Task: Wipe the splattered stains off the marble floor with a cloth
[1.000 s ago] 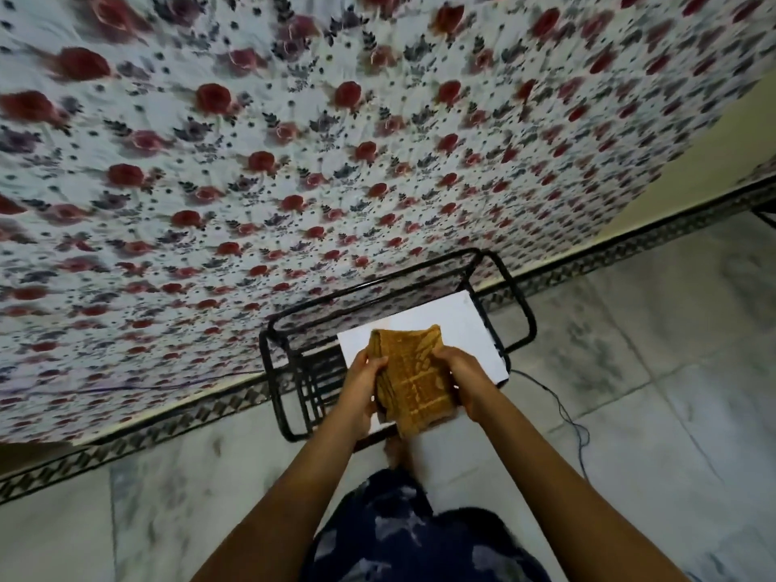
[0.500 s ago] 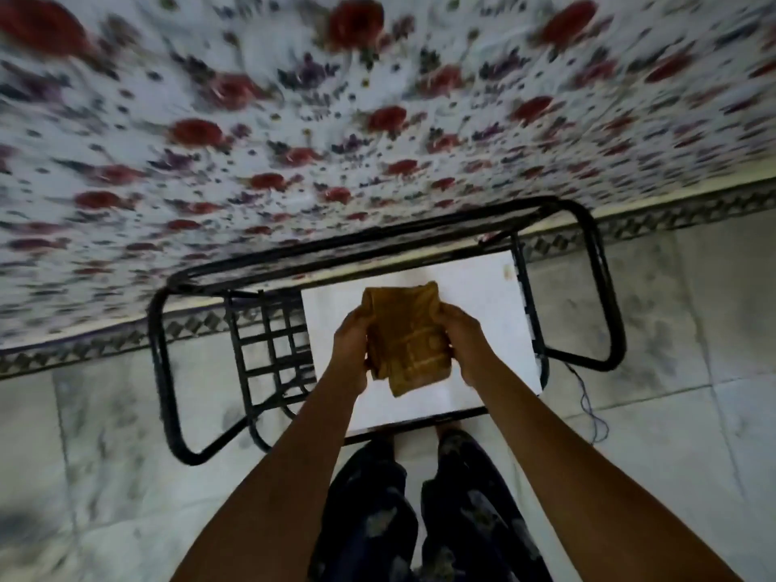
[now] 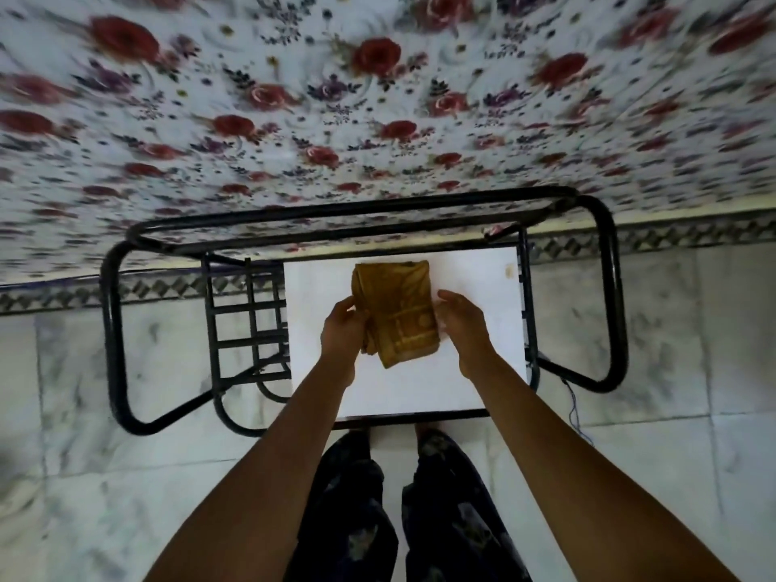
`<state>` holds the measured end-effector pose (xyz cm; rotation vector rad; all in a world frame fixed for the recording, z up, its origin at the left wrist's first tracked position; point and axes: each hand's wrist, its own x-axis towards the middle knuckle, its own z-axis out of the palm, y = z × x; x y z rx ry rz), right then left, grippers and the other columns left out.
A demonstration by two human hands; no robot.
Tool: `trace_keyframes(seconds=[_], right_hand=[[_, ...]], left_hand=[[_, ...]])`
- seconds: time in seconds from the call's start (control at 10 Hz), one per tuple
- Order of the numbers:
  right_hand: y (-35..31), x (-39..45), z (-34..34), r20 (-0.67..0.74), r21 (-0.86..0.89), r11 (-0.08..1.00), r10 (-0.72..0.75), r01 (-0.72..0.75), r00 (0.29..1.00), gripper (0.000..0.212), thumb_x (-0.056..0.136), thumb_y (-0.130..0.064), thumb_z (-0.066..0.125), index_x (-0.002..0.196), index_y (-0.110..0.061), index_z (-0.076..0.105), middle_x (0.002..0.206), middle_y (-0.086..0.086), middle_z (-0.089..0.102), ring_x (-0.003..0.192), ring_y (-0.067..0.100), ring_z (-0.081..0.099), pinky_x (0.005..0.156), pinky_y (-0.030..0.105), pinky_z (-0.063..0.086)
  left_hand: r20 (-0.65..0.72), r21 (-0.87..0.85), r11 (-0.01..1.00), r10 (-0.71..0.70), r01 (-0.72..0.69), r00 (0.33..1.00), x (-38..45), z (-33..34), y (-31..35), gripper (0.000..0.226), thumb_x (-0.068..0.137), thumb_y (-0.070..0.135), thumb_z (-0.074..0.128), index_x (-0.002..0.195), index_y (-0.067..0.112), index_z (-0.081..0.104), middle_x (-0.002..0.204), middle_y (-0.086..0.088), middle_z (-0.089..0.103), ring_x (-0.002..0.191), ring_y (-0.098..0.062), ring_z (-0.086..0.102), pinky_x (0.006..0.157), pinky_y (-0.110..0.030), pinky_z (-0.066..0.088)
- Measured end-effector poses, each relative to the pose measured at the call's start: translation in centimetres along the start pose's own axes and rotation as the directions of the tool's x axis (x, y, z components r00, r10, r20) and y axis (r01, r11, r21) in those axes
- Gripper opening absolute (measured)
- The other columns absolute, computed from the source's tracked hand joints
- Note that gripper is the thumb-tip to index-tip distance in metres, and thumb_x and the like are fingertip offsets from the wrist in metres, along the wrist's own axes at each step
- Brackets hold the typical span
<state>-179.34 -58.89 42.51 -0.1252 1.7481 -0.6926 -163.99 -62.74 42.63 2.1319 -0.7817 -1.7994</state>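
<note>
A folded mustard-yellow cloth (image 3: pixel 399 312) lies over the white top (image 3: pixel 474 371) of a small table, straight ahead of me. My left hand (image 3: pixel 342 333) curls around the cloth's left edge. At the right edge, my right hand (image 3: pixel 464 325) has its fingers spread and holds nothing, a thin gap from the cloth. I cannot tell whether the cloth rests on the top or hangs just above it. Grey-veined marble floor (image 3: pixel 672 455) surrounds the table; the view is too blurred to pick out stains.
The table's black tubular frame (image 3: pixel 111 329) loops out to both sides, with a grid rack on the left. A floral sheet (image 3: pixel 378 98) fills the far side above a patterned floor border (image 3: pixel 672 241). A thin cord (image 3: pixel 573 409) trails on the right. My dark trouser legs (image 3: pixel 445 518) stand below.
The view has dropped closer over the table. The cloth went down from upright in both hands to flat over the white top, and my right hand has let go of it.
</note>
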Motion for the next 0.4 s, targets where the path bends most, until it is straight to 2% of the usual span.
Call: trace_keyframes(seconds=[0.1, 0.2, 0.3, 0.4], right_hand=[[-0.4, -3.1, -0.8, 0.032, -0.098, 0.986, -0.132, 0.135, 0.991, 0.033, 0.094, -0.01, 0.05, 0.127, -0.006, 0.054, 0.12, 0.005, 0.056, 0.112, 0.021, 0.052, 0.089, 0.025, 0.04], [-1.7, -7.9, -1.4, 0.051, -0.204, 0.938, -0.276, 0.281, 0.96, 0.025, 0.096, -0.01, 0.05, 0.118, -0.008, 0.059, 0.108, 0.0, 0.057, 0.102, 0.015, 0.053, 0.079, 0.008, 0.038], [-3.3, -12.0, -2.1, 0.076, -0.345, 0.842, -0.415, 0.415, 0.907, 0.026, 0.094, -0.007, 0.051, 0.119, -0.008, 0.059, 0.113, 0.002, 0.061, 0.108, 0.022, 0.057, 0.084, 0.014, 0.04], [-4.2, -16.6, -2.7, 0.088, -0.505, 0.7, -0.54, 0.505, 0.837, 0.032, 0.092, -0.012, 0.054, 0.123, -0.006, 0.058, 0.122, 0.011, 0.061, 0.113, 0.029, 0.056, 0.092, 0.03, 0.041]], left_hand=[[-0.005, 0.065, 0.995, 0.071, -0.07, 0.997, -2.9, -0.7, 0.6, 0.036, 0.095, 0.009, 0.048, 0.13, 0.015, 0.048, 0.116, -0.011, 0.056, 0.076, -0.005, 0.051, 0.047, -0.004, 0.043], [-0.003, 0.136, 0.978, 0.159, -0.157, 0.987, -7.6, -1.7, 2.2, 0.038, 0.093, 0.018, 0.055, 0.131, 0.02, 0.049, 0.127, -0.007, 0.052, 0.092, -0.011, 0.054, 0.072, -0.015, 0.044], [0.01, 0.309, 0.913, 0.276, -0.265, 0.961, -12.2, -2.9, 4.0, 0.042, 0.092, 0.022, 0.057, 0.133, 0.018, 0.047, 0.134, -0.009, 0.05, 0.114, -0.021, 0.051, 0.092, -0.027, 0.04], [0.025, 0.5, 0.752, 0.484, -0.43, 0.875, -16.1, -4.3, 4.6, 0.049, 0.091, 0.02, 0.059, 0.137, 0.012, 0.044, 0.14, -0.009, 0.046, 0.129, -0.023, 0.042, 0.102, -0.024, 0.03]])
